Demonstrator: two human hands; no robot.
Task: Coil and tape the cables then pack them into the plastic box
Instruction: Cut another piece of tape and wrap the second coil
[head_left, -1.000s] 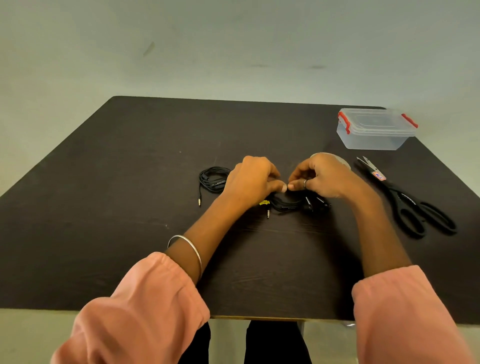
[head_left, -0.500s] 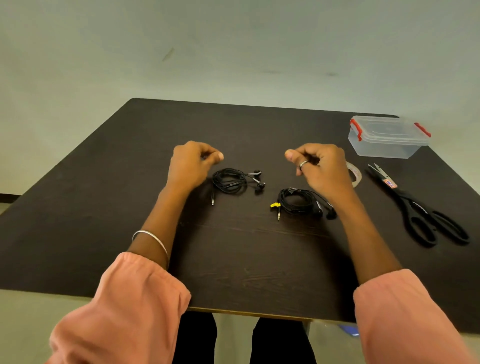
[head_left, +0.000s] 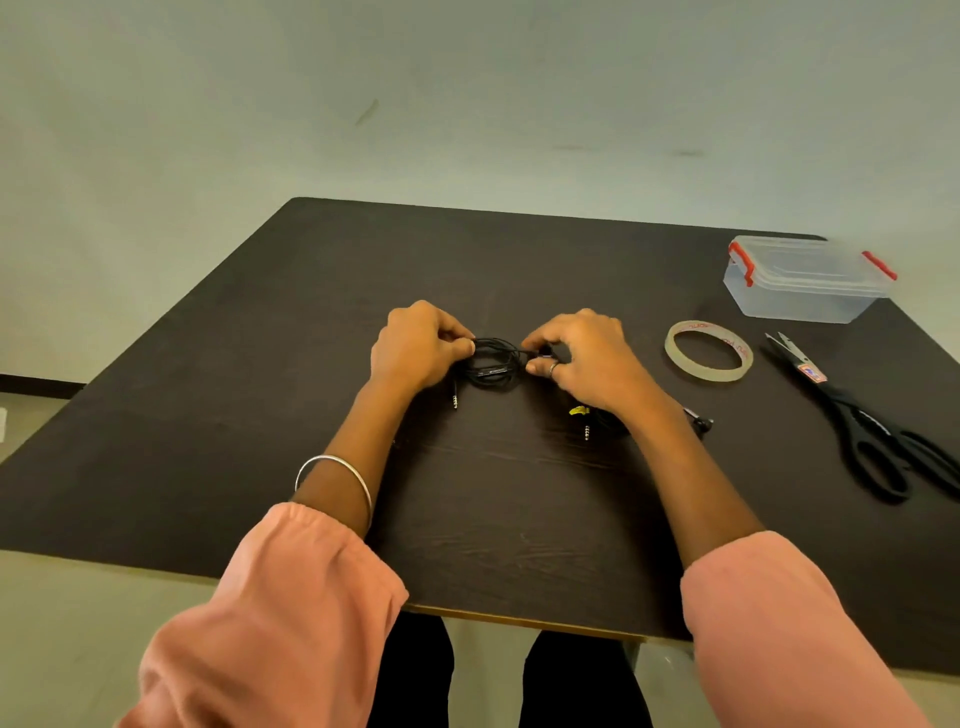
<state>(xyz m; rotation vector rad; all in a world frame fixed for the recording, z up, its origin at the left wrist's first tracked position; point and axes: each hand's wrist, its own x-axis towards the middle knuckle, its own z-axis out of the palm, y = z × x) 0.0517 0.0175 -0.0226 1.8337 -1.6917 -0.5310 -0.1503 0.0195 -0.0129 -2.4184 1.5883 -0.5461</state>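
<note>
Left hand (head_left: 415, 345) and right hand (head_left: 582, 353) pinch opposite sides of a coiled black cable (head_left: 493, 364) at table (head_left: 260, 415) centre. Second cable (head_left: 582, 415) lies under the right wrist; closed plastic box (head_left: 805, 280) far right.

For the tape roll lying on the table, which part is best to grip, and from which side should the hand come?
Grip the tape roll by its near-left rim, one finger inside the open hole and the thumb outside. It lies flat, so a pinch from above suits. The right hand is nearest, coming from the left; the scissors and plastic box crowd the other sides.
</note>
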